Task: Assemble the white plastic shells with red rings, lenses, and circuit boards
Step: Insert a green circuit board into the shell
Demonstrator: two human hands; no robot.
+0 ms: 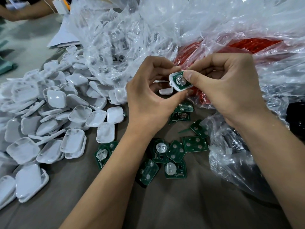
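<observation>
Covering grey cloth (85,192) (crowded): shells (54,113)

Grey-brown table (165,204) under soft even light; paler surface (33,38) far left.

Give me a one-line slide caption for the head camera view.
Both hands, left hand and right hand, hold a white shell with a green circuit board seated inside, above loose boards.

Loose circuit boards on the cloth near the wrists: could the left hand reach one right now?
Probably not yet. The loose circuit boards lie uncovered just beneath, but the left hand grips the white shell while the right hand presses a board in.
</observation>
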